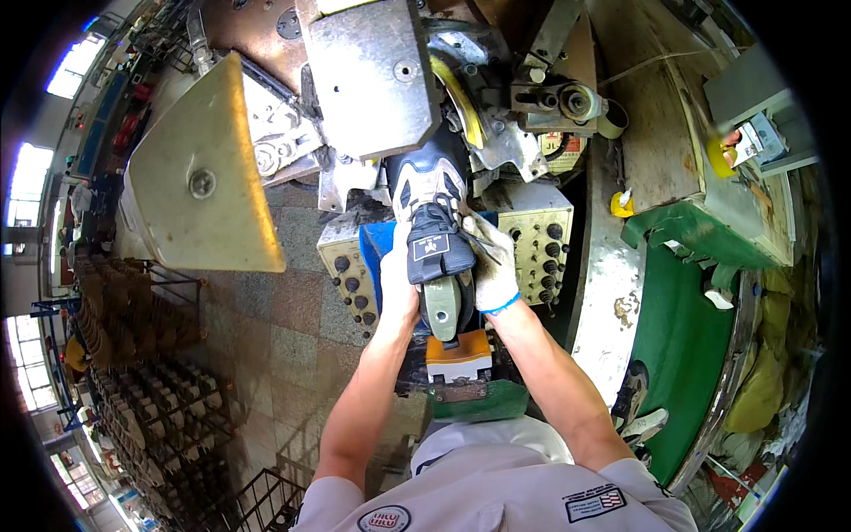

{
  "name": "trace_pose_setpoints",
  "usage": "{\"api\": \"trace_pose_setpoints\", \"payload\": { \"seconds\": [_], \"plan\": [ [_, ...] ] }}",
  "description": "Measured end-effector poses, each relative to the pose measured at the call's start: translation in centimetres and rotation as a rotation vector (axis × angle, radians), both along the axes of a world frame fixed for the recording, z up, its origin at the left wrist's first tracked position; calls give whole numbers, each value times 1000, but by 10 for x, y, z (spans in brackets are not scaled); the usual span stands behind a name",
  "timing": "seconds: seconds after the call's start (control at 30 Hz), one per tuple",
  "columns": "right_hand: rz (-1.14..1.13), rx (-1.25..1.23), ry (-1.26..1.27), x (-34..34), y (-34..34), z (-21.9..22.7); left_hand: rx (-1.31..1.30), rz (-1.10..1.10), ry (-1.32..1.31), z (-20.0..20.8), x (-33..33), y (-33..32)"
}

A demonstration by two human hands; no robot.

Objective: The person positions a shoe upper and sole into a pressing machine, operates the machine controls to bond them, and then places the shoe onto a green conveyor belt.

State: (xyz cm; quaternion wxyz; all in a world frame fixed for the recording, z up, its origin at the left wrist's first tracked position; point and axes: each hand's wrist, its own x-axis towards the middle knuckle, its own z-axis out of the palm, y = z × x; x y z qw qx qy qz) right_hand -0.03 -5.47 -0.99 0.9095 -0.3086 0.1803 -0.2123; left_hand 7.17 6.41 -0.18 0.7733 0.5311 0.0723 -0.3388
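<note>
A black and beige shoe upper point(431, 191) sits on a green shoe last point(441, 306), its toe under the metal plate point(368, 75) of a machine. My left hand point(398, 277) presses along the left side of the upper, its fingers mostly hidden behind it. On the other side my right hand point(493, 262), in a whitish glove with a blue cuff, grips the upper with its fingers over the edge near the laces. The dark tongue point(438, 255) lies folded back over the last between my hands. An orange-topped block point(458, 356) stands just below the last's heel end.
Control boxes with black knobs point(541, 257) flank my hands. A large yellowish guard point(199, 177) juts out at the left. Along the right runs a green conveyor belt point(678, 355) carrying shoes point(643, 426). Racks of lasts point(160, 417) stand on the left floor.
</note>
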Motion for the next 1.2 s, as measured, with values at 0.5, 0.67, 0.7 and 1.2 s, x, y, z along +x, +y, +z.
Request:
{"api": "trace_pose_setpoints", "payload": {
  "seconds": [0.5,0.67,0.7,1.2],
  "plan": [
    [-118,-122,112,7,-9,-30,127,24,-499,-5,-7,-12],
    [-102,-257,172,7,-16,-29,208,-44,-647,-12,-7,-10],
    [-89,-278,176,7,-16,-27,226,-59,-679,-15,-6,-9],
    [-133,-388,370,-89,-29,-11,810,-87,-457,-113,-68,95]
  ]
}}
